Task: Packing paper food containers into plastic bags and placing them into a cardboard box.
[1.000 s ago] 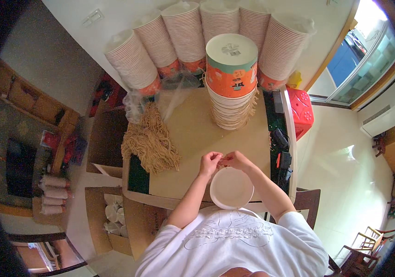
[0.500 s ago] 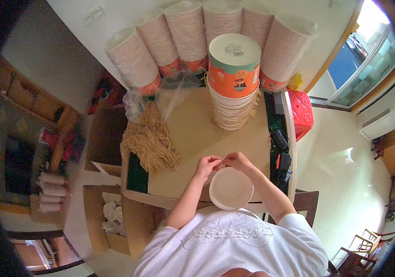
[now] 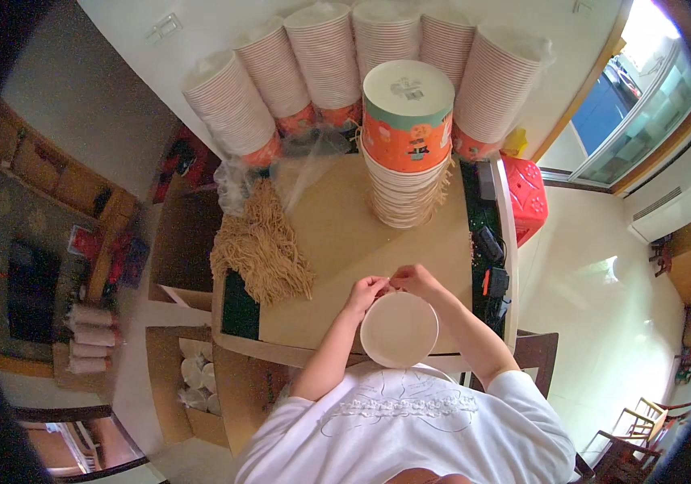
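Wall: pale, plain, across twelve o'clock, with a white switch plate (image 3: 163, 27) at eleven.
Floor: glossy cream tiles (image 3: 604, 323) at three, catching window glare.
Window: sliding glass door (image 3: 644, 97) at two, bright daylight.
Furniture: red plastic stool (image 3: 528, 198) at two; wooden chairs (image 3: 628, 440) at four; wooden shelving (image 3: 55, 173) at nine.

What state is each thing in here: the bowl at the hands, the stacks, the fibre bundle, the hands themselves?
White round bowl: upright, at the table's near edge, both hands at its far rim.
Left hand: fingers pinched at the rim.
Right hand: fingers pinched at the rim.
Printed bowl stack: upside down, on the table.
Wrapped cup stacks: leaning, in plastic.
Tan fibre bundle: loose, lying flat.
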The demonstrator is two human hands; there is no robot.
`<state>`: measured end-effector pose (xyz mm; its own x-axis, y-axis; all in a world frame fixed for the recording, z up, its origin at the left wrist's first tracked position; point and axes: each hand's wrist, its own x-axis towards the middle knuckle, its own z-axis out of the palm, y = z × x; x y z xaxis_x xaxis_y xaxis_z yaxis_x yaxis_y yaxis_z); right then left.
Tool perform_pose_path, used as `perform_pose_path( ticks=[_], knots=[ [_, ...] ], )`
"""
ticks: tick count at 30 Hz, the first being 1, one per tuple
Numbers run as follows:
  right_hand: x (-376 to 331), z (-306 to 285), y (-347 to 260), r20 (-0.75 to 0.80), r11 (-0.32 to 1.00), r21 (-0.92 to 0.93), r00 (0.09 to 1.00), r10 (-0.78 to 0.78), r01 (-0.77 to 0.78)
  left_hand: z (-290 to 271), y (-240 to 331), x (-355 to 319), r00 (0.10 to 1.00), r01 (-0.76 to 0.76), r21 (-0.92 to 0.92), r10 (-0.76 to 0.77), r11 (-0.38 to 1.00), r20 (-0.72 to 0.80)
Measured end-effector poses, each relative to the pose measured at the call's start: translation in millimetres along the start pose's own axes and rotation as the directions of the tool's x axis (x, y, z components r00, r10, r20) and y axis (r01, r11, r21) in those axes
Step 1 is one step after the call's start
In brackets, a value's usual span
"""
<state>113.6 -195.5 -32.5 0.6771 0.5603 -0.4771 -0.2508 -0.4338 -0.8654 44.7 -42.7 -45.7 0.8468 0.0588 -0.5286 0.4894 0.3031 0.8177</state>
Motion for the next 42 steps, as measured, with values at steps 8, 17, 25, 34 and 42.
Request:
perform_pose_path(
  ticks=[8,17,25,34,42],
  knots=[
    [-14.0,-6.3,-14.2,-0.010,0.999,0.028,0.999,0.031,-0.030,0.9,19.9,-17.3,0.983,0.080,0.028,-0.084,0.996,0.162],
    [-18.9,-10.2,-12.0,0.027,0.999,-0.007,0.998,-0.051,0.051,4.6,4.6,-4.9,0.997,-0.081,0.057,0.082,0.995,-0.005],
    [-36.7,-16.3,-21.5,0.125,0.999,-0.035,0.992,-0.008,0.013,0.0,-12.4,2.1,0.972,-0.179,0.235,0.209,0.955,-0.108],
    [-28.3,-9.2,-10.5,0.014,0.992,0.008,0.992,0.126,-0.127,5.7,-13.7,11.2,0.997,0.038,0.357,-0.061,0.933,0.055],
    [-28.4,-17.4,1.5,0.096,0.997,-0.021,0.992,0.082,-0.080,6.9,-16.9,20.0,0.996,-0.045,0.227,0.027,0.973,0.082]
  ],
)
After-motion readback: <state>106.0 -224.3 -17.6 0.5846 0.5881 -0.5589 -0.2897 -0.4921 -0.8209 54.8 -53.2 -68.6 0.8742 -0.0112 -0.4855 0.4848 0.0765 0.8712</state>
